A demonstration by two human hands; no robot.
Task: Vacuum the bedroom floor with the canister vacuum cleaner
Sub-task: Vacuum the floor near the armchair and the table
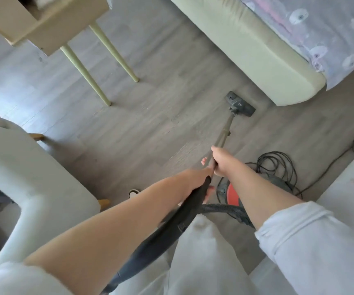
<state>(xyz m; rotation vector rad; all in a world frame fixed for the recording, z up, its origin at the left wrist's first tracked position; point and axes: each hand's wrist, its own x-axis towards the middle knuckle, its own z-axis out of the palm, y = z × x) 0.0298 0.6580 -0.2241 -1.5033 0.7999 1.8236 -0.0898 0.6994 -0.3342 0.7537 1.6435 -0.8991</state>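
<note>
Head view, looking straight down: both hands on the wand (225, 133)! Right hand (221, 159) wraps round the tube, higher up toward the floor head (240, 103); left hand (201, 173) grips just behind it, where the black handle (193, 201) begins. That floor head sits flat on the grey wood floor (150, 124), just beside the bed corner (288, 86). Red canister (233, 194) waits by the feet, ribbed hose (220, 208) curling off it, cable (278, 165) coiled alongside.
</note>
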